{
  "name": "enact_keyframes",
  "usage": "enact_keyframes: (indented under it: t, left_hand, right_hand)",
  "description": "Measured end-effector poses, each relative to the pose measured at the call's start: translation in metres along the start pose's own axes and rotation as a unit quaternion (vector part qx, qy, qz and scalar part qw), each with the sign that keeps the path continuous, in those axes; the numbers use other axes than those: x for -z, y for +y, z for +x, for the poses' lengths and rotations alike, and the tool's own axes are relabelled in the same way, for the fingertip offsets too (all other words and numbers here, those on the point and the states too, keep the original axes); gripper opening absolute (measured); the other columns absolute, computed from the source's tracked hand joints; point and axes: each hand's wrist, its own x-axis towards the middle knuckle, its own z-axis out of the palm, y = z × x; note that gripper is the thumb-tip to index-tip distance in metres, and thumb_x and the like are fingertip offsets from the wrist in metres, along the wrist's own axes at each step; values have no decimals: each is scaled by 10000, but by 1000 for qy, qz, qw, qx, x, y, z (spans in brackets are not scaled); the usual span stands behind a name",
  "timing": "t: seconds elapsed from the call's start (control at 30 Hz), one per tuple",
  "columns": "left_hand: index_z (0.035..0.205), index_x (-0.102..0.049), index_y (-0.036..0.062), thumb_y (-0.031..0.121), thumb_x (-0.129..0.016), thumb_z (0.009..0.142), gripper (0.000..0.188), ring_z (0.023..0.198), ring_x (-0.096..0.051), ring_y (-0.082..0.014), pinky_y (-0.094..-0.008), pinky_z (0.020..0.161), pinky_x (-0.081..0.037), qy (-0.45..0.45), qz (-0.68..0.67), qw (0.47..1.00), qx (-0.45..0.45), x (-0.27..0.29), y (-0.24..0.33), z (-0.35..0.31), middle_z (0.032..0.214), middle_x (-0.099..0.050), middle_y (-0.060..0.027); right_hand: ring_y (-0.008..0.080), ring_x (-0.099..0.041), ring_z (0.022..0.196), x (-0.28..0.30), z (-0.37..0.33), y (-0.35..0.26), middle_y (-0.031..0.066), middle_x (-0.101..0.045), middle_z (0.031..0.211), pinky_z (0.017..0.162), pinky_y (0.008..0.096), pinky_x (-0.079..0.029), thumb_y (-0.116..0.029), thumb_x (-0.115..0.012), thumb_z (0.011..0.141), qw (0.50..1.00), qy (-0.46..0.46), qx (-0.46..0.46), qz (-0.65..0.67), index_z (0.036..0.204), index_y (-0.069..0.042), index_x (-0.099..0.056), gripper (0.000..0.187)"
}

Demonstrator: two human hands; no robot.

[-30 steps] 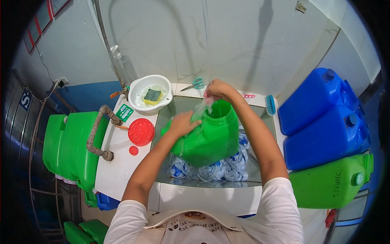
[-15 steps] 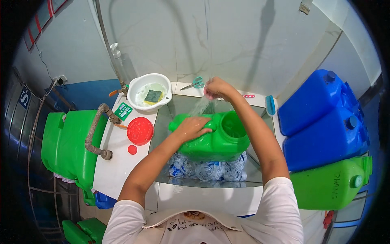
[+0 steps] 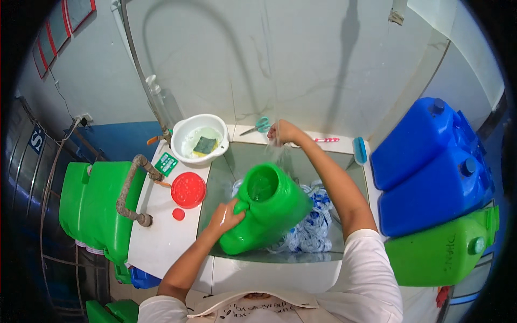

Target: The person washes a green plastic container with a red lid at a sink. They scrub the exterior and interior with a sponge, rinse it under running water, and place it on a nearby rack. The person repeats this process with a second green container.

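A green plastic jug [image 3: 288, 207] is held tilted over a glass-walled sink basin [image 3: 215, 175], its round wide mouth turned up. My left hand [image 3: 226, 218] is closed around the jug's handle on its left side. Beyond the jug, my right hand [image 3: 285, 133] is closed in the water that runs and splashes near the back ledge. What its fingers hold, if anything, is hidden. Beneath the jug, a heap of clear and blue plastic caps or wraps [image 3: 315, 229] lies in the basin; the jug covers part of it.
Left of the basin are a white bowl [image 3: 180, 129] with a sponge [image 3: 205, 145], a red lid [image 3: 188, 189] and a pipe [image 3: 125, 188]. Scissors [image 3: 262, 125], a pink spotted handle [image 3: 327, 140] and a blue brush [image 3: 360, 151] lie behind. Blue containers [image 3: 412, 145] stand right, green ones [image 3: 107, 196] left.
The jug has turned from lying across the basin to tilted with its mouth up and to the left. My left hand has moved down and left with it. My right hand stays near the back ledge.
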Motion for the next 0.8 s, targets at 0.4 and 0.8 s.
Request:
enact_keyframes:
  t: [0.4,0.8]
  left_hand:
    - [748,-583,100,291,-618,710,198,628,-579,-394,-481,570,-455,4,97,995,39,-9,22,-19,639,-586,-187]
    - [906,-630,29,121,-642,654,268,648,-609,-289,-374,603,-466,43,75,995,-52,138,133,-69,694,-604,-151]
  right_hand:
    - [296,-634,813,-61,57,90,168,-601,927,684,409,-516,-122,-540,788,916,182,84,-348,910,-42,-577,150]
    - [332,-638,800,-43,-62,50,182,-648,840,666,419,-507,-217,-632,699,938,-85,9,-337,807,-14,-665,232]
